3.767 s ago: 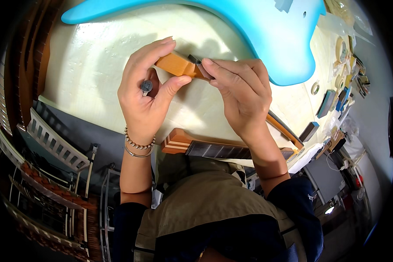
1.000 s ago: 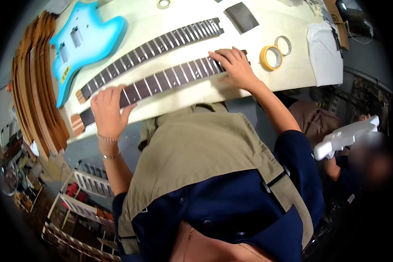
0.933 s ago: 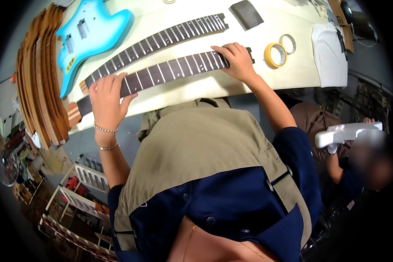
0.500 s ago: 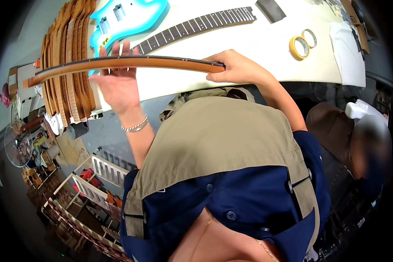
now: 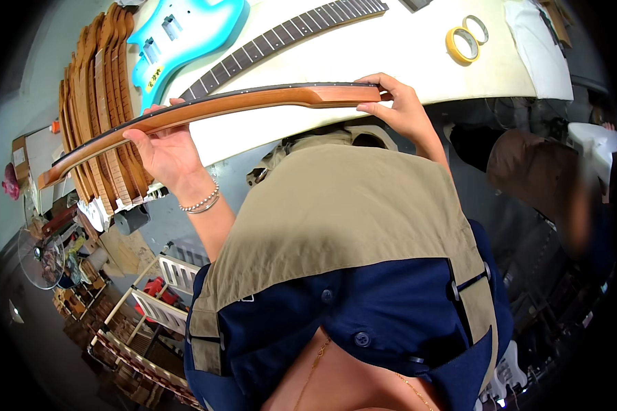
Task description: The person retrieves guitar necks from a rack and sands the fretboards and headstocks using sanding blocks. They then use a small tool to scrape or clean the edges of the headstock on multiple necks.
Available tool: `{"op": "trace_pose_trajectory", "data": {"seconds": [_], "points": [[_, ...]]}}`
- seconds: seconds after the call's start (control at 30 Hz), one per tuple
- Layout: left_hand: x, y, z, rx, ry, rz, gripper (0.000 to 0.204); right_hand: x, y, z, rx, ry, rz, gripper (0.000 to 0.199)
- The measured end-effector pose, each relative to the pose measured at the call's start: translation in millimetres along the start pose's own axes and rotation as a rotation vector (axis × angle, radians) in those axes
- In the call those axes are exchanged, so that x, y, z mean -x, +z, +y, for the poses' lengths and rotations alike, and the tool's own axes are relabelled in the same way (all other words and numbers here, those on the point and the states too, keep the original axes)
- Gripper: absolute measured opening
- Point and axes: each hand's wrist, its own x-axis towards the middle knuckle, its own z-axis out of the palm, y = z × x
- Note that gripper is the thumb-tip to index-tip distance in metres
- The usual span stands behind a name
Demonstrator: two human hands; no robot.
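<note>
A brown wooden guitar neck point(image 5: 253, 103) with a dark fretboard edge is held up sideways in front of me, over the near side of the table. My left hand point(image 5: 173, 156) grips it toward its headstock end, thumb on the near side and fingertips showing behind. At the heel end, my right hand point(image 5: 403, 113) pinches the neck between thumb and fingers. Behind it on the table lies a dark fretboard point(image 5: 271, 42) with pale fret lines; the held neck covers its lower end. A blue and white guitar body point(image 5: 192, 44) rests at the back left.
Several wooden necks point(image 5: 103, 75) stand in a row along the table's left side. Yellow tape point(image 5: 452, 46) and a second tape roll point(image 5: 485, 29) lie at the right, near a white cloth point(image 5: 536, 51). A fan point(image 5: 40, 253) and a rack point(image 5: 159, 308) are lower left. Another person point(image 5: 528, 164) is at right.
My left hand, open with fingers spread behind the neck before, has closed around it. The right hand's end has shifted right, and more of the neck's wooden side and heel shows.
</note>
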Motion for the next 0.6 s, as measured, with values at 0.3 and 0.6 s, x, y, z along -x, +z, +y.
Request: {"op": "trace_pose_trajectory", "data": {"seconds": [0.3, 0.6], "points": [[-2, -1, 4, 0.133, -0.041, -0.054, 0.024, 8, 8, 3, -0.022, -0.143, 0.197, 0.037], [7, 7, -6, -0.170, 0.019, -0.147, 0.040, 4, 15, 12, -0.030, -0.038, 0.193, 0.035]]}}
